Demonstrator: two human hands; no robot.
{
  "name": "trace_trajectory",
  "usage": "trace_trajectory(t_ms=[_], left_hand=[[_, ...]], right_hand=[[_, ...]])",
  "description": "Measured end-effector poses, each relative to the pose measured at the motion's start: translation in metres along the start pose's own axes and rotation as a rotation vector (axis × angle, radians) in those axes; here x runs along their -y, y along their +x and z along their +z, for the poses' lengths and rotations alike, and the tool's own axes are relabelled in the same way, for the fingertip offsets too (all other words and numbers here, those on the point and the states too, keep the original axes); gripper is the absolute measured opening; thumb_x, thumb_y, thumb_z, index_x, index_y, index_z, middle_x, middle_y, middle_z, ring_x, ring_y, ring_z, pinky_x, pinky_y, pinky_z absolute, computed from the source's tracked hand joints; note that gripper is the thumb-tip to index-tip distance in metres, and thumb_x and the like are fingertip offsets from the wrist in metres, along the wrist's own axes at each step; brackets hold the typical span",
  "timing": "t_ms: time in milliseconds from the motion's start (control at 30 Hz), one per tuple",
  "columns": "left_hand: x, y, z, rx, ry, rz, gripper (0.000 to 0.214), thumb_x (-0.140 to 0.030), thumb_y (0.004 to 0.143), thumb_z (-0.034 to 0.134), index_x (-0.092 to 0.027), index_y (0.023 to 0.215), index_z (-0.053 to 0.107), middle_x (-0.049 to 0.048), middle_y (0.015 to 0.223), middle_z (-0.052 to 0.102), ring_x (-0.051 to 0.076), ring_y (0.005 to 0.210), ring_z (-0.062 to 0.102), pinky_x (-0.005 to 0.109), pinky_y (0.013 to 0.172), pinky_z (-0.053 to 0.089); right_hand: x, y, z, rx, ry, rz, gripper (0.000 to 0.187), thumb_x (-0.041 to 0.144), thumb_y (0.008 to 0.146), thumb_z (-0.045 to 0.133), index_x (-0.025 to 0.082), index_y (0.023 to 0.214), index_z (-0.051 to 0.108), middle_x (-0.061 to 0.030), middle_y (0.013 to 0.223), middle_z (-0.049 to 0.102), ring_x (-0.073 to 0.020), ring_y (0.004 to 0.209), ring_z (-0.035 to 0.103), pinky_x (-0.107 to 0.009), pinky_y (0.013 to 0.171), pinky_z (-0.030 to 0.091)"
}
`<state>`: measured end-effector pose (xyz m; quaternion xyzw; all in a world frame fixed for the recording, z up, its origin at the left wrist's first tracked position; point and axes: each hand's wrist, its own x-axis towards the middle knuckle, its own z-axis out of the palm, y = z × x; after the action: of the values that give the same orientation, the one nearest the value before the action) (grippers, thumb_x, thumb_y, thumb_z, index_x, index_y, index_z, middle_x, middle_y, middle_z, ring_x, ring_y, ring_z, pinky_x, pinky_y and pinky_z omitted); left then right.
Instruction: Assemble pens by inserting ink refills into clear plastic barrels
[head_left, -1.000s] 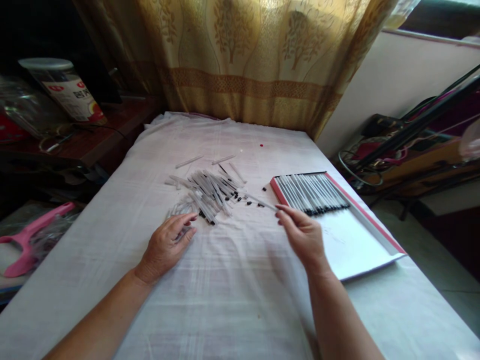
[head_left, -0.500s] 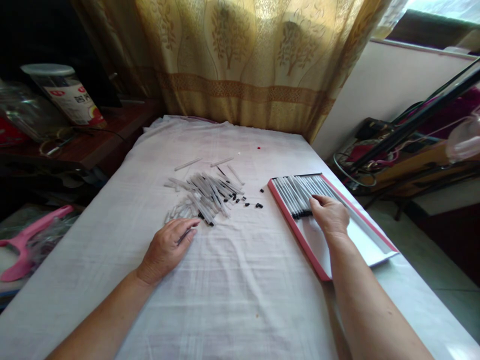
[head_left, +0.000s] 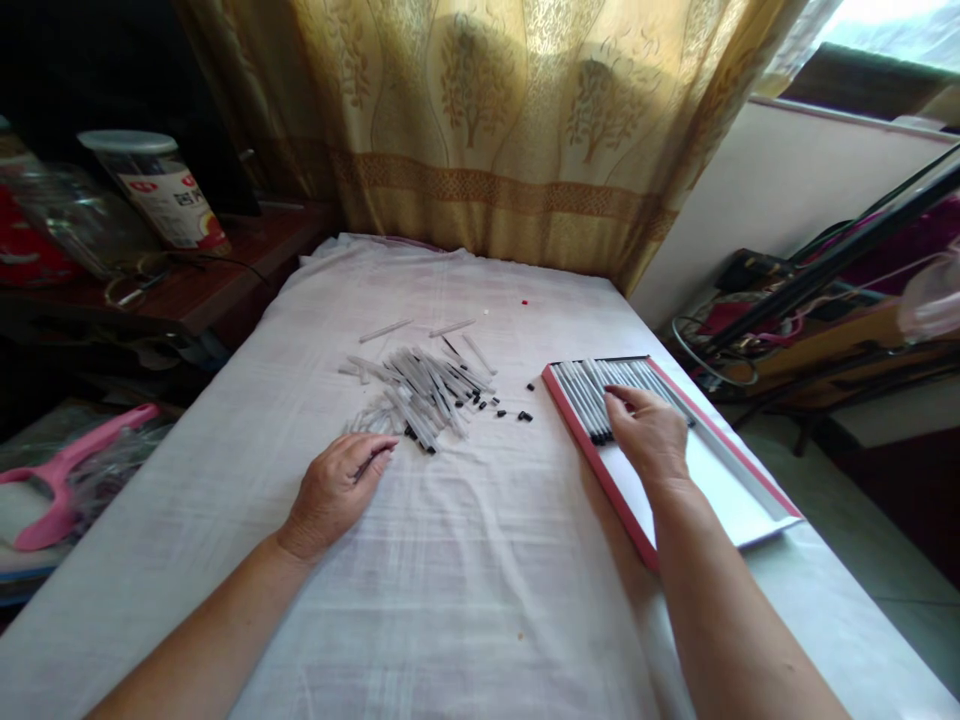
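Pens point(head_left: 600, 390) lie side by side in a tight row at the far end of the tray point(head_left: 720, 500), clear barrels parallel and dark tips all toward the person, probably so that the tray's raised red rim keeps them from rolling and the ends stay level. On the near ends of that row rests the right hand point(head_left: 651, 435), palm down, its fingers point(head_left: 626, 400) spread and flat across several barrels rather than clamped on any one, which looks like a way to press and even them out. Left of the tray, on the cloth-covered surface point(head_left: 465, 580), sits a loose pile of barrels point(head_left: 420, 385) lying criss-cross, with small black caps point(head_left: 517, 413) scattered between pile and tray, within easy reach of either hand. Further left of the tray and just at the pile's near edge, the left hand point(head_left: 337, 490) lies palm down on the cloth, fingers close together and slightly curled; whether a thin piece is caught under them I cannot tell. Behind the tray hangs a gold curtain point(head_left: 510, 130)
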<state>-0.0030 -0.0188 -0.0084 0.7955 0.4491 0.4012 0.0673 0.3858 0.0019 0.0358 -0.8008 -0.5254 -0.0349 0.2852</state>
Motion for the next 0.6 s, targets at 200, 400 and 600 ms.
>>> trace_trajectory(t_ms=[200,400,600], left_hand=[[-0.003,0.002,-0.001,0.012,-0.054,-0.023,0.021,-0.029,0.094,0.052,-0.021,0.097,0.071,0.0047,0.087,0.075,0.018,0.081,0.071,0.03,0.077,0.058],[-0.003,0.001,-0.001,0.029,-0.059,-0.022,0.021,-0.029,0.094,0.052,-0.02,0.098,0.072,0.0048,0.087,0.075,0.018,0.081,0.071,0.03,0.076,0.058],[-0.002,0.001,-0.001,0.038,-0.06,0.012,0.021,-0.027,0.095,0.052,-0.02,0.099,0.072,0.0042,0.087,0.075,0.018,0.08,0.07,0.028,0.075,0.057]], right_hand=[[0.082,-0.06,0.027,0.272,0.186,-0.295,0.022,0.034,0.086,0.057,0.025,0.091,0.077,-0.0031,0.091,0.074,-0.0171,0.071,0.066,-0.028,0.07,0.046],[0.119,-0.094,0.047,0.404,0.019,-0.343,0.019,0.036,0.087,0.063,0.022,0.093,0.074,-0.0068,0.091,0.071,-0.0223,0.086,0.065,-0.029,0.069,0.042],[0.114,-0.094,0.053,0.347,0.073,-0.285,0.02,0.03,0.09,0.056,0.022,0.088,0.075,-0.0067,0.091,0.071,-0.0199,0.082,0.064,-0.028,0.069,0.042]])
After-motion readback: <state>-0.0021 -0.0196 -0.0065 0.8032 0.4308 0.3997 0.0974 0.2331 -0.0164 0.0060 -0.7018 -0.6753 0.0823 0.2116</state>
